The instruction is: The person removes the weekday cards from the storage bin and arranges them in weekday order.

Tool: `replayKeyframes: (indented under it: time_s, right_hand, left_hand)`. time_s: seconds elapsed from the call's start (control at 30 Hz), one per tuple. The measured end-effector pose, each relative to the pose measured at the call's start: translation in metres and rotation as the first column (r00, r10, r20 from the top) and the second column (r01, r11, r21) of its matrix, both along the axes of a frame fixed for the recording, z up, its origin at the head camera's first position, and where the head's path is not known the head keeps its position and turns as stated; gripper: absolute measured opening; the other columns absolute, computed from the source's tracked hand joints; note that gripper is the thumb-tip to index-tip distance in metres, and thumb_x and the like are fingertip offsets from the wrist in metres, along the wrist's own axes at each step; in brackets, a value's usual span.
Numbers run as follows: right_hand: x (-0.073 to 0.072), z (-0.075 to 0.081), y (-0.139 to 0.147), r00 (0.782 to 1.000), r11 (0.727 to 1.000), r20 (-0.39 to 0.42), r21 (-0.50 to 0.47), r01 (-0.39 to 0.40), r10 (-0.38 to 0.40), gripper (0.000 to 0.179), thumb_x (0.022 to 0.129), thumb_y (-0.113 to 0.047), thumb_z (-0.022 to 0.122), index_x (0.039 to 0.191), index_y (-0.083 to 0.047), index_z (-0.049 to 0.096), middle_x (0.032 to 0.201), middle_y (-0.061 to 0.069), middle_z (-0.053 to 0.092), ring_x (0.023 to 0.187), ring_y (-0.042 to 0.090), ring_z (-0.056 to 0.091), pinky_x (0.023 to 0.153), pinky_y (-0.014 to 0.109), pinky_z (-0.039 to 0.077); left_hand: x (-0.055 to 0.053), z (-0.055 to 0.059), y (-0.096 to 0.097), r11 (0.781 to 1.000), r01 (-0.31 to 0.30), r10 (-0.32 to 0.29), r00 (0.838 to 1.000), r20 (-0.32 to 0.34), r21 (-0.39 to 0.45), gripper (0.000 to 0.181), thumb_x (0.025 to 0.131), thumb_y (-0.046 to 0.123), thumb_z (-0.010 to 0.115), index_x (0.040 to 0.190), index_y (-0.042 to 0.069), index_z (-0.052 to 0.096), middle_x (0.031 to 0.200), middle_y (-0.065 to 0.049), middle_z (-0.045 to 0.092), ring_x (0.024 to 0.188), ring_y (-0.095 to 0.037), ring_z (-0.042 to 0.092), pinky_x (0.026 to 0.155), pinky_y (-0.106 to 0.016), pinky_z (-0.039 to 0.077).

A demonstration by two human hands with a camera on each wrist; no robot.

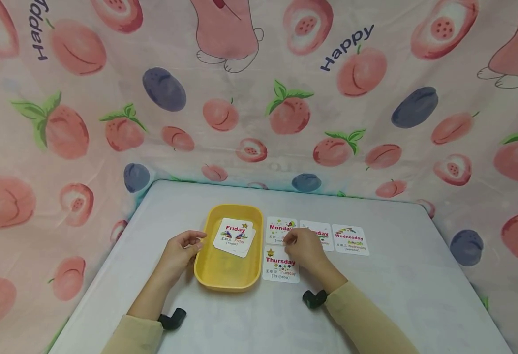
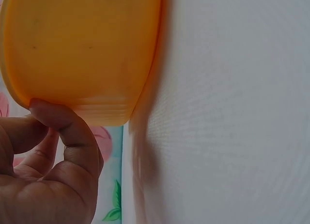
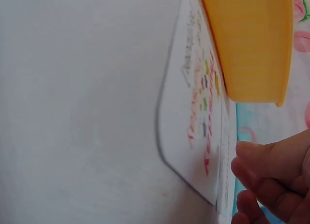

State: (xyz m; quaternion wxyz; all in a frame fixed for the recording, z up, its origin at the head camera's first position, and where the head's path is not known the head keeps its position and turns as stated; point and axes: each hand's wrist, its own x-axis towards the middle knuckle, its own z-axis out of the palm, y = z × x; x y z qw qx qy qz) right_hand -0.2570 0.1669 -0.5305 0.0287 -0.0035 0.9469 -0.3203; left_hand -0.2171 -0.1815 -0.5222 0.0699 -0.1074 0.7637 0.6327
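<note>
My left hand (image 1: 180, 253) is at the left rim of a yellow plastic tray (image 1: 228, 279), with thumb and fingertips pinching its edge in the left wrist view. Inside the tray lies a small stack of white cards, a Friday card (image 1: 233, 234) on top. My right hand (image 1: 308, 250) hovers by the Thursday card (image 1: 281, 268), its fingers loosely bent and nothing visible between them. Behind lie the Monday card (image 1: 278, 227), a card ending in "day" (image 1: 327, 240) partly hidden by that hand, and the Wednesday card (image 1: 350, 240).
A white-covered table (image 1: 400, 295) carries everything. Fruit-printed fabric (image 1: 241, 98) hangs along its back and sides. Black camera mounts (image 1: 173, 318) sit at both wrists.
</note>
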Motion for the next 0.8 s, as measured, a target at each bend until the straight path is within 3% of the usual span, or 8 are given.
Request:
replayKeyframes:
  time_s: [0.47,0.8]
  right_hand:
    - [-0.004,0.016,-0.005,0.999,0.998,-0.004,-0.045,0.048,-0.048,0.035,0.092,-0.014,0.082,0.126,-0.015,0.074,0.123,0.003,0.073,0.111,0.025,0.066,0.099,0.045,0.059]
    - [-0.009,0.034,-0.013,1.0,0.999,0.006,-0.036,0.03,-0.03,0.058,0.088,-0.025,0.089,0.14,-0.015,0.064,0.138,0.01,0.067,0.126,0.031,0.062,0.111,0.052,0.054]
  left_hand:
    - [0.001,0.0,0.0,1.0,-0.005,0.006,1.0,0.007,-0.009,0.028,0.106,0.004,0.063,0.133,0.004,0.07,0.107,-0.008,0.06,0.092,-0.022,0.056,0.067,-0.021,0.052]
    - [0.0,0.001,0.001,1.0,-0.013,0.013,1.0,0.012,-0.009,0.027,0.106,0.004,0.063,0.133,0.004,0.07,0.108,-0.008,0.06,0.094,-0.022,0.055,0.068,-0.021,0.052]
